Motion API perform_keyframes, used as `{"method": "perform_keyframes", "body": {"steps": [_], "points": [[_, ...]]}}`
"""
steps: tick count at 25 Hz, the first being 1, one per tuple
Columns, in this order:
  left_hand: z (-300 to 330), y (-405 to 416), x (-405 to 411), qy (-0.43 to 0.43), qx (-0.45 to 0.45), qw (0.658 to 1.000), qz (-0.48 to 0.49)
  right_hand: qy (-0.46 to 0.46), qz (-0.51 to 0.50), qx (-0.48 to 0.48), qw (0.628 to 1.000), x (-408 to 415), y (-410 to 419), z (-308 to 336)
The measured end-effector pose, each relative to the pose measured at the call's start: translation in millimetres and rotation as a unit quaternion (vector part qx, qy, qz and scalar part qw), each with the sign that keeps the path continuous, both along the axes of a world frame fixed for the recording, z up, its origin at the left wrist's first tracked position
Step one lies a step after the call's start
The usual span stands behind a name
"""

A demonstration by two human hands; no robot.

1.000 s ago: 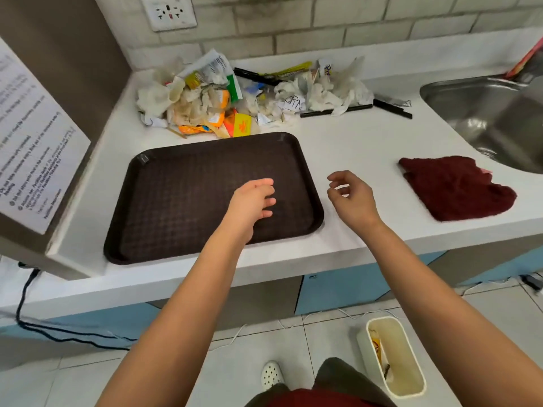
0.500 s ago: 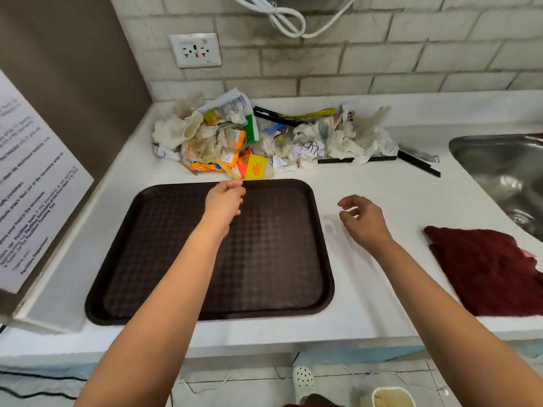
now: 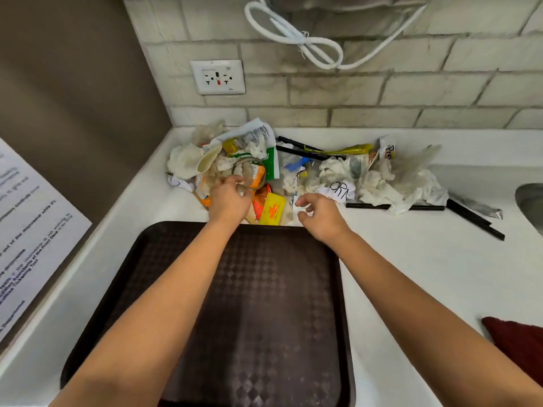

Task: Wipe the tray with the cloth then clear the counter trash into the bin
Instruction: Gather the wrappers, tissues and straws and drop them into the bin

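The dark brown tray (image 3: 264, 318) lies on the white counter under both forearms. Behind its far edge sits the trash pile (image 3: 376, 177) of crumpled napkins, sauce packets and wrappers. My left hand (image 3: 229, 202) reaches into the pile's left part and grips a clear plastic cup (image 3: 251, 171) at its rim. My right hand (image 3: 321, 218) is at the pile's front edge, fingers curled around a white paper scrap (image 3: 300, 207); whether they pinch it is unclear. The dark red cloth (image 3: 520, 345) lies at the lower right. The bin is out of view.
Black straws (image 3: 476, 221) lie on the counter right of the pile. A steel sink (image 3: 531, 201) shows at the right edge. A brown side panel with a printed notice (image 3: 29, 230) bounds the left. A wall socket (image 3: 217, 77) and a white cord (image 3: 308, 45) are above.
Both hands have moved forward past the tray's far edge into the trash. The left hand has taken hold of the clear cup. The view has tilted up, losing the bin.
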State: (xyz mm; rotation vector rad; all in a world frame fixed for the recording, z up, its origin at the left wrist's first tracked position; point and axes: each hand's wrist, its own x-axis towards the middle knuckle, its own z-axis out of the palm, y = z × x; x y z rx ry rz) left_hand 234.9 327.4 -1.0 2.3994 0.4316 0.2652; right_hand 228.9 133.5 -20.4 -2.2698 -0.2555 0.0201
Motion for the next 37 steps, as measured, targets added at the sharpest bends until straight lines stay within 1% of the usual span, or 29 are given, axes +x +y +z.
{"method": "perform_keyframes", "body": {"steps": [3,8,10,12,15,17,20,23,26,29,33,35,37], "points": [[-7,10,20,0.023,0.012,1.000,0.004,0.009,0.015,-0.058,0.998,22,26,-5],[-20,21,39,0.039,0.020,0.999,-0.026,0.069,0.034,-0.181,0.980,45,55,-16],[-22,23,41,0.028,-0.002,0.999,-0.024,0.064,0.020,-0.219,0.973,49,60,-20],[-21,24,41,-0.009,-0.027,0.999,-0.022,0.058,0.000,-0.217,0.975,51,62,-22],[-13,27,36,-0.090,-0.056,0.994,-0.023,0.067,-0.035,-0.154,0.985,53,59,-25],[-7,29,32,-0.120,-0.087,0.989,-0.013,0.079,-0.051,-0.112,0.989,52,55,-25],[4,34,28,-0.123,-0.173,0.976,0.046,0.116,-0.055,-0.056,0.990,51,51,-24],[14,38,24,-0.116,-0.280,0.947,0.109,0.129,-0.080,0.012,0.988,50,48,-22],[28,41,19,-0.145,-0.339,0.921,0.127,0.076,-0.116,0.066,0.988,45,41,-18],[46,37,12,-0.167,-0.393,0.897,0.114,0.013,-0.142,0.154,0.978,39,30,-12],[68,17,-17,-0.176,-0.448,0.875,0.056,-0.078,-0.189,0.235,0.950,15,8,4],[76,1,-42,-0.182,-0.483,0.857,0.014,-0.102,-0.217,0.274,0.931,-3,-5,11],[79,-15,-68,-0.178,-0.510,0.841,-0.024,-0.106,-0.249,0.304,0.914,-23,-17,17]]}}
